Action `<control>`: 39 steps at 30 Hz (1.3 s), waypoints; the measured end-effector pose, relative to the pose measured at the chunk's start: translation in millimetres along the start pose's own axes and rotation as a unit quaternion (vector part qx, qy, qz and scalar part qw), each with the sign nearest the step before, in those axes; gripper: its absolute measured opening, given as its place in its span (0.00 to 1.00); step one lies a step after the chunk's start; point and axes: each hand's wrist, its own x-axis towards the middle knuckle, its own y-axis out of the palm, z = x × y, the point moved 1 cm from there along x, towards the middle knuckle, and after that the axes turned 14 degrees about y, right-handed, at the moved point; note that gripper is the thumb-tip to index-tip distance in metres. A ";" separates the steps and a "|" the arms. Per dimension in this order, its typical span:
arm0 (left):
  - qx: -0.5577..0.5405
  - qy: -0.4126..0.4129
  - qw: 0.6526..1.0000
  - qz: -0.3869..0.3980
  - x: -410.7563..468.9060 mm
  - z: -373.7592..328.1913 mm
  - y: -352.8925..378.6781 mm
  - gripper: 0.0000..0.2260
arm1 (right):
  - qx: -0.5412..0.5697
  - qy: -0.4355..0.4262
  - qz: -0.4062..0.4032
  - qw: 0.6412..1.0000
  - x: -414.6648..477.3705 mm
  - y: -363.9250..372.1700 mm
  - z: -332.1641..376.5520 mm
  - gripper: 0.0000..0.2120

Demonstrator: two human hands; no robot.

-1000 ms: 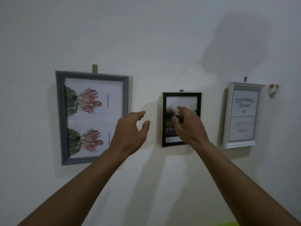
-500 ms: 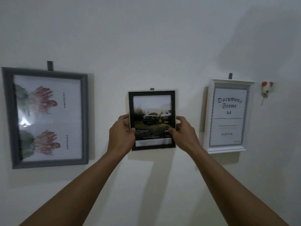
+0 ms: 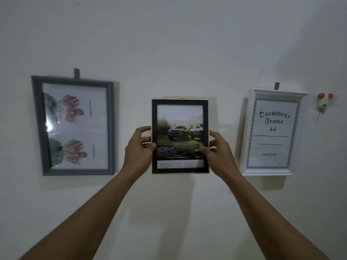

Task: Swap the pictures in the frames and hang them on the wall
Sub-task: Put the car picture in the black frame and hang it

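Black frame (image 3: 180, 136), car photo inside, middle of the wall (image 3: 169, 44), upright, between the two other frames. A second ago both hands were only reaching for it, fingers spread, with the right one just at the glass. Half a second ago they had closed on its sides. Now it looks nearer to the person, its pale side edges show, and a soft shadow falls on the wall to its right. I judge it is lifting clear of its hook, though I cannot see whether it has fully left it.

Left hand (image 3: 139, 149): grips the left edge, thumb on the front border, fingers wrapped behind.
Right hand (image 3: 217, 149): grips the right edge low down, thumb on the front over the photo's corner, fingers behind.

Grey frame (image 3: 75, 126) with the flower print hangs to the left, well apart and untouched. White frame (image 3: 272, 132), reading "Document Frame A4", hangs to the right, also untouched. A small red-and-white ornament (image 3: 323, 104) sits on the wall just beyond it.

Meaning: the swap is only starting. No picture is out of any frame yet.
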 end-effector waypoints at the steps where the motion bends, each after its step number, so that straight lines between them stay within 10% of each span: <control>1: -0.019 -0.010 1.000 0.003 -5.9 -3.0 -5.2 0.20 | 0.005 -0.001 0.009 1.000 -9.2 -0.5 0.0 0.25; 19: -0.094 -0.281 0.954 0.044 -246.3 33.2 -104.8 0.10 | 0.047 0.184 0.118 0.975 -250.0 54.8 -101.9 0.33; 32: -0.135 -0.464 0.855 0.189 -415.4 111.2 -104.9 0.33 | 0.042 0.389 0.193 0.900 -364.8 108.4 -260.2 0.34; 39: -0.060 -0.445 0.872 0.193 -458.3 122.9 -105.5 0.28 | 0.001 0.452 0.229 0.862 -397.4 146.4 -310.9 0.14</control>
